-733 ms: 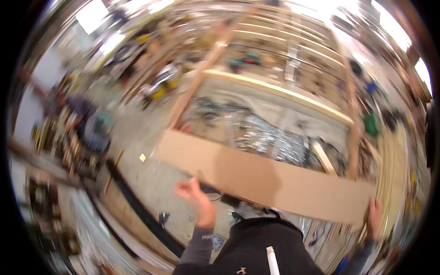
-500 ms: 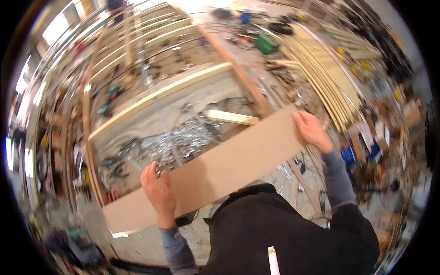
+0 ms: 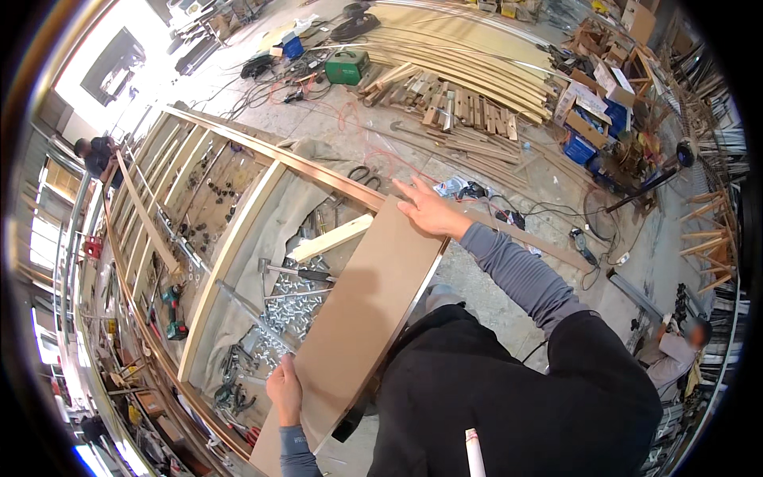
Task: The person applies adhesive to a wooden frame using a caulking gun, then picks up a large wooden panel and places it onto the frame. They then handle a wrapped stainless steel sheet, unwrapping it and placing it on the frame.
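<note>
A long, flat brown board (image 3: 350, 298) lies slantwise before me, with one end reaching the corner of a wooden frame (image 3: 318, 172). My left hand (image 3: 284, 391) is closed at the board's left edge, near its lower end, thumb up. At the far end, my right hand (image 3: 433, 209) rests on the board with its fingers stretched out and apart. Beyond the board's left edge are a pile of silvery bolts (image 3: 290, 316), a hammer (image 3: 298, 272) with a dark handle, and a short wood offcut (image 3: 332, 237). Hand tools (image 3: 230, 389) lie near my left hand.
A cordless drill (image 3: 172, 312) lies inside the frame. One co-worker (image 3: 102, 159) is at the frame's far left end, another (image 3: 675, 354) at the right. A green machine (image 3: 347, 67), stacked timber (image 3: 469, 75), and a power tool (image 3: 582, 246) with cables lie around.
My view has turned, so the board now slants more steeply. The right hand's fingers have spread over the board's end; the left hand has closed at its edge.
</note>
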`<state>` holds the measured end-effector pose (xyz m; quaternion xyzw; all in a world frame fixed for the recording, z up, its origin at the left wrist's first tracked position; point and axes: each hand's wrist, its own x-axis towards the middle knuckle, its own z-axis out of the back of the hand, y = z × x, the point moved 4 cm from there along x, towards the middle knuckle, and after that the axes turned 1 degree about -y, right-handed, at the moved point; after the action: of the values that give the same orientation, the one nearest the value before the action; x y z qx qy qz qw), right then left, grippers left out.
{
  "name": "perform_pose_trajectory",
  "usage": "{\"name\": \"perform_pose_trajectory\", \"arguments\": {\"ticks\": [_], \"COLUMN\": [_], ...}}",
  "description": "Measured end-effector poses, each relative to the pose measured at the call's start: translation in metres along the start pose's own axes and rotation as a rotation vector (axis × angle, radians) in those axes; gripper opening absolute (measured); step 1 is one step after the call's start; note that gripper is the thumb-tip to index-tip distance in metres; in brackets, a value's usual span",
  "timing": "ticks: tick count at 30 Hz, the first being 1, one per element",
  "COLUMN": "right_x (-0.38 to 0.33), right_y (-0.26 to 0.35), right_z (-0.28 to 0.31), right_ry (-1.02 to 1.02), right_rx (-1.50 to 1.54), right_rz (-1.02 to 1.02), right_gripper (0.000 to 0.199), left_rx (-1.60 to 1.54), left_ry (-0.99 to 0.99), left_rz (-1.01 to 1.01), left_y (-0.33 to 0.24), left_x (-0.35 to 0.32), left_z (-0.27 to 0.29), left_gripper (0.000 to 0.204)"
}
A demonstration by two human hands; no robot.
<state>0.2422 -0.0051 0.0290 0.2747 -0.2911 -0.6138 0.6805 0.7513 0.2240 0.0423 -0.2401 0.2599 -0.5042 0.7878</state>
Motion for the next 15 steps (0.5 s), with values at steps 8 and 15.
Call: {"name": "perform_pose_trajectory", "arguments": {"ticks": [8,15], "right_x": [0.005,0.003], "right_y": [-0.036,-0.039], "right_z": [-0.026,-0.022], "right_ry": [0.171,0.209], "right_rx": [0.024,0.108], "right_rz": [-0.185,-0.199], "right_gripper": [0.077,0.083], "left_rx": [0.039,0.134], "left_ry": [-0.018,0.063], "left_rz": [-0.039,-0.045], "left_y": [-0.001,-0.007], "left_x": [0.003,0.005], "left_z": [-0.007,-0.016], "left_gripper": [0.066,0.064]}}
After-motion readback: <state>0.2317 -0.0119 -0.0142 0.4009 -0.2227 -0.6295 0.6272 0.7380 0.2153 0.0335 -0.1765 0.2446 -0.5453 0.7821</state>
